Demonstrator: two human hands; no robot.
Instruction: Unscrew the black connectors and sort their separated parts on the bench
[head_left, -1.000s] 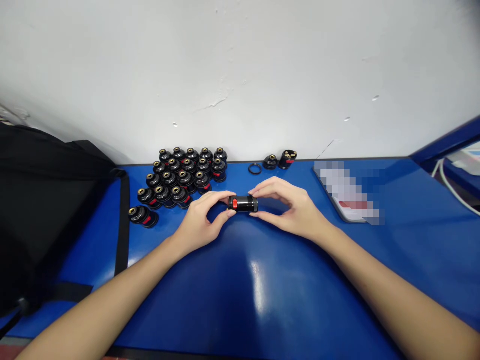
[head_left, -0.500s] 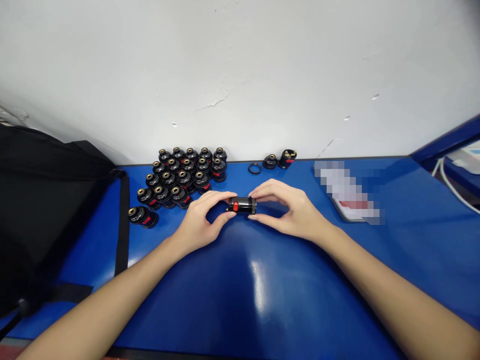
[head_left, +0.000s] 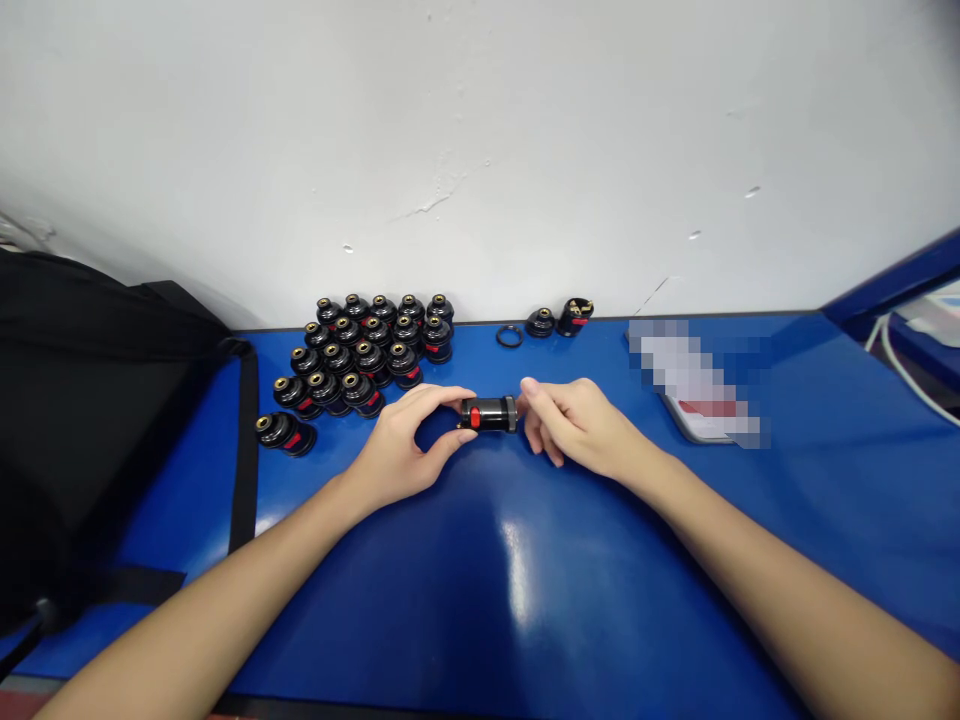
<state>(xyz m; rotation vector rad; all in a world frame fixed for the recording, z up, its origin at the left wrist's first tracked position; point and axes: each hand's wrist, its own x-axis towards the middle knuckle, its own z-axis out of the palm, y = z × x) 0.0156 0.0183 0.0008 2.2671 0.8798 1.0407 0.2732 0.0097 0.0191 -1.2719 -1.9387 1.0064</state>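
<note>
A black cylindrical connector (head_left: 493,414) with a red tab lies sideways above the blue table, a ribbed ring (head_left: 512,413) around its right end. My left hand (head_left: 405,440) is closed on the connector's left end, thumb below and fingertips above. Beside the ringed end is my right hand (head_left: 566,425), its fingers curled in and its thumb raised near the index finger. Nothing shows in that hand; whether the index fingertip touches the connector's end is hard to make out.
Several similar black connectors (head_left: 371,360) stand in rows at the back left. Behind my hands lie a black ring (head_left: 509,337), a domed black cap (head_left: 540,322) and an open body with brass contacts (head_left: 576,318). A phone-like item (head_left: 694,390), partly blurred, and a black bag (head_left: 97,400) flank them.
My right hand has let go of the connector's right end and its fingers have curled in, moving slightly right. My left hand keeps its hold, with the connector shifted slightly right.
</note>
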